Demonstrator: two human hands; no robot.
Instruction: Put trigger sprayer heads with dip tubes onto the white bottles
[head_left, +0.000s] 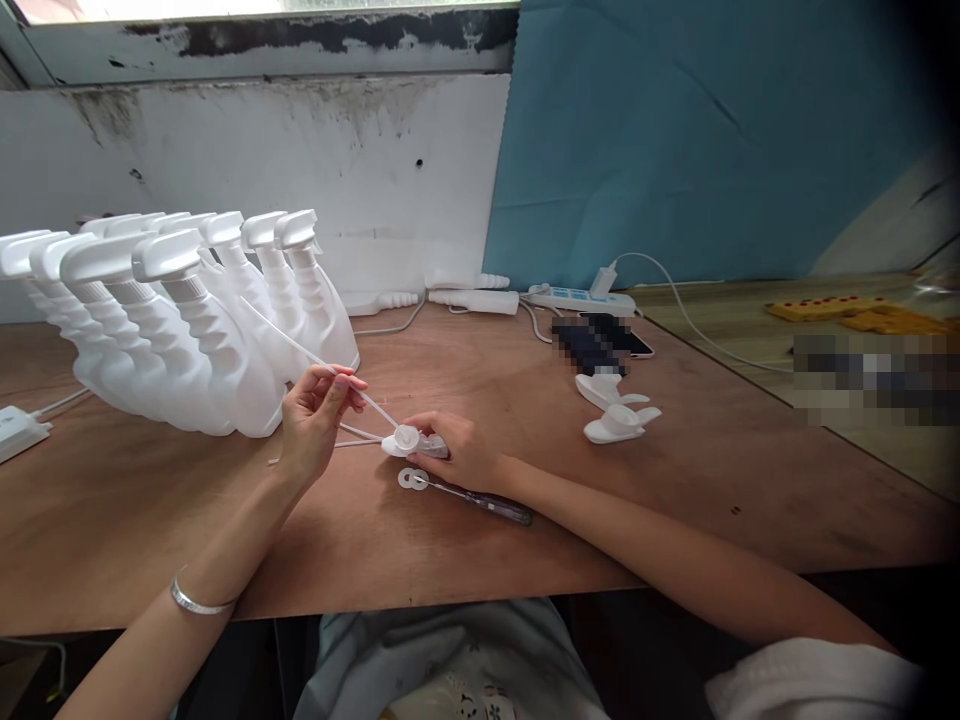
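Observation:
My left hand (322, 410) pinches a thin white dip tube (296, 345), which slants from the upper left down to a white spray head (406, 438). The tube's lower end meets the round underside of that head; whether it is seated inside I cannot tell. My right hand (461, 450) grips the spray head, holding it low over the table. Further thin tubes (358, 443) lie just left of the head. Below it are white ring washers (412, 479), with the tip of a dark-handled screwdriver (499, 507) touching them.
White spray bottles (187, 350) stand in rows at the left. Two loose spray heads (619, 424) lie at the right, near a blurred dark item and a phone (637, 340). A power strip (577, 300) and more white bottles (474, 300) lie along the wall.

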